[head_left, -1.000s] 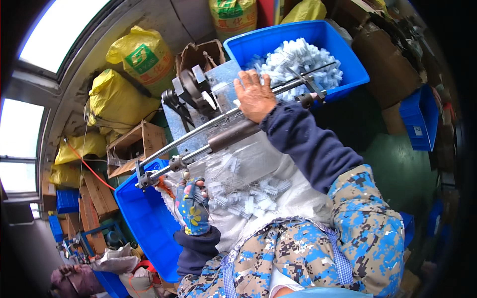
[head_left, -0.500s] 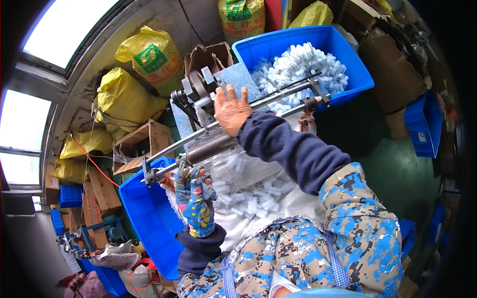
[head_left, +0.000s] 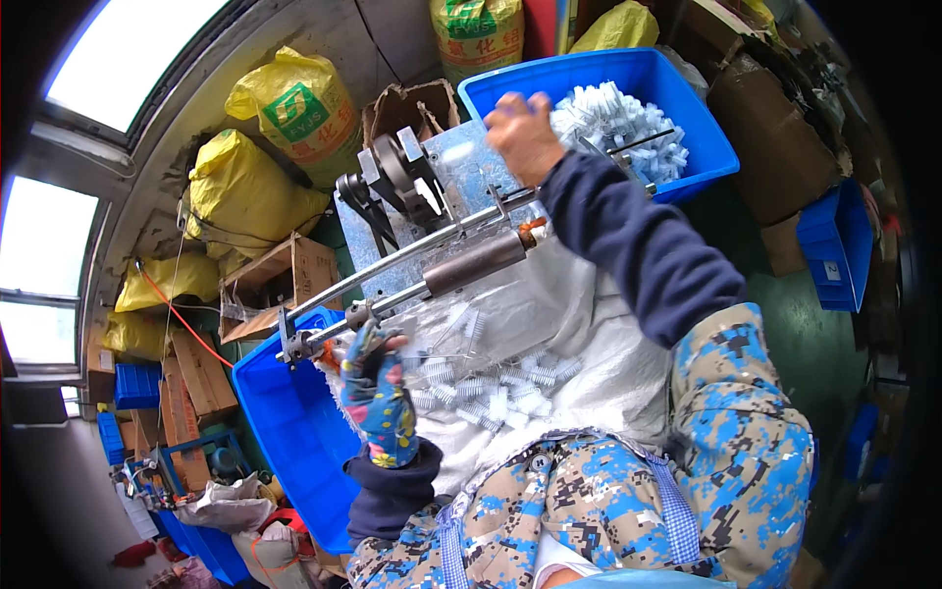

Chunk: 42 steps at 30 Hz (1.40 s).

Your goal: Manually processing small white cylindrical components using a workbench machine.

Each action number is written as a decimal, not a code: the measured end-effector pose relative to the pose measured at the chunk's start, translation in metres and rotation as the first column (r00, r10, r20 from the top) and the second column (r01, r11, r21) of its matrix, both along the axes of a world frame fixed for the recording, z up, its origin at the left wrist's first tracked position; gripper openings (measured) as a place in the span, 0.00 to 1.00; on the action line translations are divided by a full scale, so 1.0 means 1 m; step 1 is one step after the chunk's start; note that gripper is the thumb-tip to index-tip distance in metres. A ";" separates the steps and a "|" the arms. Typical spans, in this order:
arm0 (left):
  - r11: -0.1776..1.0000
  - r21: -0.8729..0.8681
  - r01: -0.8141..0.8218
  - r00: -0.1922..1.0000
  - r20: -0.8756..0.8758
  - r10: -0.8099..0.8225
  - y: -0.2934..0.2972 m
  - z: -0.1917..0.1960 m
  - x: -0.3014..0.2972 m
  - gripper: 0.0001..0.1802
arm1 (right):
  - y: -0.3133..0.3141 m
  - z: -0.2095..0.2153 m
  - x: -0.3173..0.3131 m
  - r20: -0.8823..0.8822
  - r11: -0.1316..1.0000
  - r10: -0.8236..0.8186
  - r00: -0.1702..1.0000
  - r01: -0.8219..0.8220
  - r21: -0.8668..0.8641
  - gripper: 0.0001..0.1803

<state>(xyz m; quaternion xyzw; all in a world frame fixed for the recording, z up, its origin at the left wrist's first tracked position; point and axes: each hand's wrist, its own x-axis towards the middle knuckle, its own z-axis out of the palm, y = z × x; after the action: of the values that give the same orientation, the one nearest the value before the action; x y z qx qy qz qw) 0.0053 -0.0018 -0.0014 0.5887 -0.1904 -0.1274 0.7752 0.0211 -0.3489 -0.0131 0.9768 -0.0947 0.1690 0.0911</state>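
My right hand [head_left: 525,139], bare and smeared by motion, is over the metal plate [head_left: 466,162] beside the blue bin of white ribbed plastic pieces [head_left: 618,123]. Whether it holds anything is hidden. My left hand [head_left: 381,402], in a patterned blue glove with bare fingertips, is curled closed by the near end of the metal rod [head_left: 388,302]; what it grips is too blurred to name. Loose ribbed plastic pieces [head_left: 500,398] lie on white sheeting [head_left: 608,383] in front of me. Beyond the rod stands a machine with a dark wheel [head_left: 392,162], with neither hand on it.
A dark roller [head_left: 476,263] sits on the rod across my front. Another blue bin [head_left: 294,412] stands at my left. Yellow sacks [head_left: 299,113] and a wooden crate [head_left: 275,290] are at far left. Cardboard [head_left: 760,147] and a blue crate [head_left: 834,245] stand right.
My right hand has left the wheel, where a ribbed piece was next to it, and moved right and away toward the far blue bin. The left hand has shifted slightly.
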 end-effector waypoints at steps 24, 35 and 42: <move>0.157 0.961 -0.227 0.652 0.270 -0.709 -0.062 -0.067 0.007 0.39 | 0.071 -0.008 0.027 -0.058 0.951 -0.044 0.997 0.060 0.304 0.08; 0.832 0.545 0.107 0.688 0.563 -0.457 -0.047 -0.043 0.002 0.26 | 0.069 -0.012 0.024 -0.020 0.961 -0.014 1.000 0.019 0.275 0.08; 0.907 0.394 0.152 0.746 0.556 -0.367 -0.029 -0.021 -0.006 0.23 | 0.073 -0.009 0.021 0.008 0.960 -0.067 0.998 0.062 0.274 0.08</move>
<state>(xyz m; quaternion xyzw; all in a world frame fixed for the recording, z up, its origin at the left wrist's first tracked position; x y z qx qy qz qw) -0.0008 -0.0304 -0.0222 0.6833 -0.4910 -0.0651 0.5364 0.0425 -0.2760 -0.0222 0.9750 -0.1497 0.1594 -0.0399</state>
